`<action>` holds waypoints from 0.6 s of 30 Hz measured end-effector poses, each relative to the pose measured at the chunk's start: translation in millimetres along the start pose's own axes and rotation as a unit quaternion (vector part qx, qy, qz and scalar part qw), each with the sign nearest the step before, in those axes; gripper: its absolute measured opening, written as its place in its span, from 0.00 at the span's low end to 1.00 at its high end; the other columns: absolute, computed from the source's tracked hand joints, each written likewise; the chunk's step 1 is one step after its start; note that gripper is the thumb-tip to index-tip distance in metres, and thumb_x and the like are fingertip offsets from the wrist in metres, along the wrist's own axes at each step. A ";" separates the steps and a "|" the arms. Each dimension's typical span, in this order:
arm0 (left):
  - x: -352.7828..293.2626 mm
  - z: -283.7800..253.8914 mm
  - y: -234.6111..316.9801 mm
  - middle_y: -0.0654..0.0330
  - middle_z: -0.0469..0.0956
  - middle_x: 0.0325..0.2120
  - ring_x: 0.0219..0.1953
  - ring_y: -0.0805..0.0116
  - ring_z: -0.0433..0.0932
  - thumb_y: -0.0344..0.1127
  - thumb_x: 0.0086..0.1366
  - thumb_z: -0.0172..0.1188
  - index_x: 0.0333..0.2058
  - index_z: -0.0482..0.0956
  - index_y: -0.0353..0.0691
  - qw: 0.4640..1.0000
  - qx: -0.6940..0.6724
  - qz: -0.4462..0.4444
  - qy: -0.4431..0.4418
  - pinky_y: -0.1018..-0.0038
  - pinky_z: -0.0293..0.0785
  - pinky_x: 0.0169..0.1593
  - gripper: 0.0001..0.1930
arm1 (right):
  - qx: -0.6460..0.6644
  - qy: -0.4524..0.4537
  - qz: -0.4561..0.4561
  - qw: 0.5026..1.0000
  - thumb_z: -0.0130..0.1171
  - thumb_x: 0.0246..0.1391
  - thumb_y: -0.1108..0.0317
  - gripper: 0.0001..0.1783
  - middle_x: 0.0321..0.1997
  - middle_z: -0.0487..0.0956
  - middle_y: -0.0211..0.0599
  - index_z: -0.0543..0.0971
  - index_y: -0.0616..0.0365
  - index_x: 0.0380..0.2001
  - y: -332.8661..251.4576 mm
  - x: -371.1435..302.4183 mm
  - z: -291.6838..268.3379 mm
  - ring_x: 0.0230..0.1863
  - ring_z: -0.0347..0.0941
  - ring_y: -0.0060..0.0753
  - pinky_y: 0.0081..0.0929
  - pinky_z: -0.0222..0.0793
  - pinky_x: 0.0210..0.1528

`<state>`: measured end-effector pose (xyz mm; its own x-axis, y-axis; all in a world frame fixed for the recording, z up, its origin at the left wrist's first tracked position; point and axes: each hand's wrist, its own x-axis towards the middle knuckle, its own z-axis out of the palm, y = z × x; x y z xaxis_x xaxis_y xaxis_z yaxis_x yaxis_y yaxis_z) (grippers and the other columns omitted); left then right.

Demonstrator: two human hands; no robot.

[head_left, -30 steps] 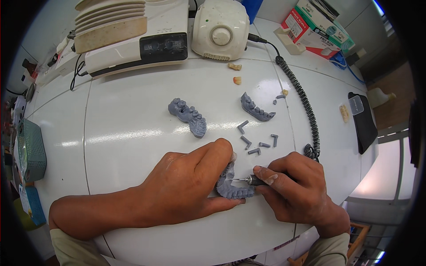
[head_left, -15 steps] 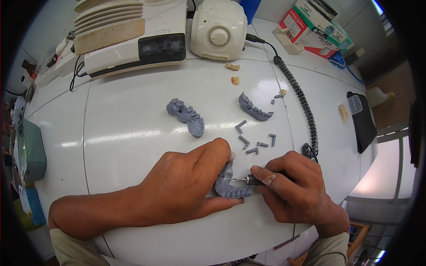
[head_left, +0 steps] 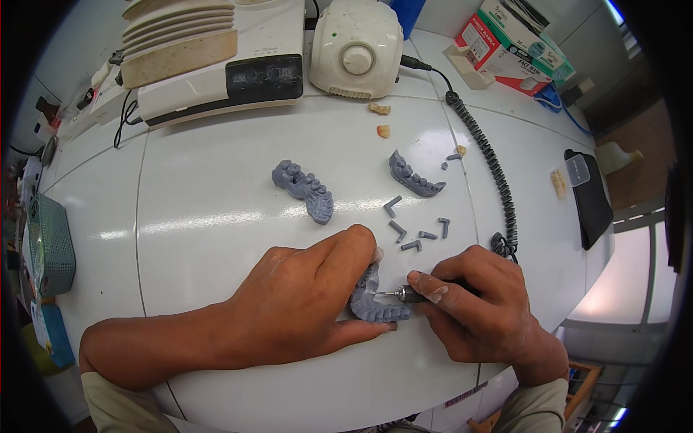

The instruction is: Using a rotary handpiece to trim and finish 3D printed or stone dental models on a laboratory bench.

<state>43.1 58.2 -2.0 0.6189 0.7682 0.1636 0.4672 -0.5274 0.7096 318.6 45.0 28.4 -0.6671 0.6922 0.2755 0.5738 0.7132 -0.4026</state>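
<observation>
My left hand [head_left: 310,292] is closed around a grey dental arch model [head_left: 378,310], its thumb below and fingers above, partly hiding it. In my right hand [head_left: 476,307] is a slim rotary handpiece [head_left: 413,293], gripped like a pen. Its thin metal bur meets the inner side of the arch; whether it touches cannot be made out. Beyond my hands lie two more grey dental models, a longer one [head_left: 304,190] at the left and a curved tooth row [head_left: 415,175] at the right. Several small grey angled pieces [head_left: 397,231] are scattered just past the handpiece.
A white control box [head_left: 356,54] with a dial stands at the back, its coiled black cord [head_left: 491,159] running down the right side. Left of it is a white machine [head_left: 216,90]. A green basket [head_left: 54,245] sits far left, glove and mask boxes [head_left: 505,50] back right.
Almost nothing differs. The arch model appears shifted very slightly to the right in my left hand; both hands keep their places.
</observation>
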 end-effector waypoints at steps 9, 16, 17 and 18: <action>0.2 -0.2 0.7 0.58 0.81 0.31 0.24 0.73 0.82 0.48 0.55 0.91 0.52 0.75 0.31 1.000 0.000 0.001 0.001 0.75 0.80 0.28 0.39 | -0.003 0.005 0.006 1.000 0.80 0.50 0.78 0.22 0.34 0.81 0.33 0.91 0.58 0.51 0.1 -1.1 1.0 0.30 0.76 0.29 0.30 0.69 0.27; -0.1 0.2 0.3 0.58 0.81 0.31 0.24 0.72 0.82 0.48 0.55 0.91 0.52 0.75 0.31 1.000 0.003 -0.002 0.000 0.75 0.81 0.28 0.39 | -0.004 0.007 0.006 1.000 0.80 0.50 0.78 0.22 0.34 0.81 0.32 0.91 0.57 0.51 -0.4 -0.7 1.4 0.30 0.76 0.29 0.31 0.69 0.27; -0.1 0.3 0.3 0.58 0.81 0.31 0.24 0.72 0.82 0.48 0.55 0.91 0.52 0.75 0.31 1.000 0.003 0.002 0.004 0.75 0.81 0.28 0.39 | -0.003 0.005 0.006 1.000 0.80 0.50 0.78 0.22 0.34 0.81 0.32 0.91 0.57 0.51 -0.4 -0.7 1.2 0.30 0.76 0.29 0.31 0.69 0.27; -0.2 0.3 0.4 0.58 0.81 0.31 0.24 0.72 0.82 0.48 0.55 0.91 0.52 0.75 0.31 1.000 0.003 0.002 0.004 0.75 0.81 0.28 0.39 | -0.002 0.002 0.005 1.000 0.80 0.50 0.78 0.22 0.34 0.81 0.32 0.92 0.57 0.51 -0.5 -0.7 1.1 0.30 0.76 0.29 0.31 0.69 0.27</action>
<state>43.3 57.7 -2.0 0.6158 0.7690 0.1715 0.4692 -0.5327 0.7043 318.3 44.0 27.5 -0.6597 0.6993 0.2752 0.5821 0.7071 -0.4015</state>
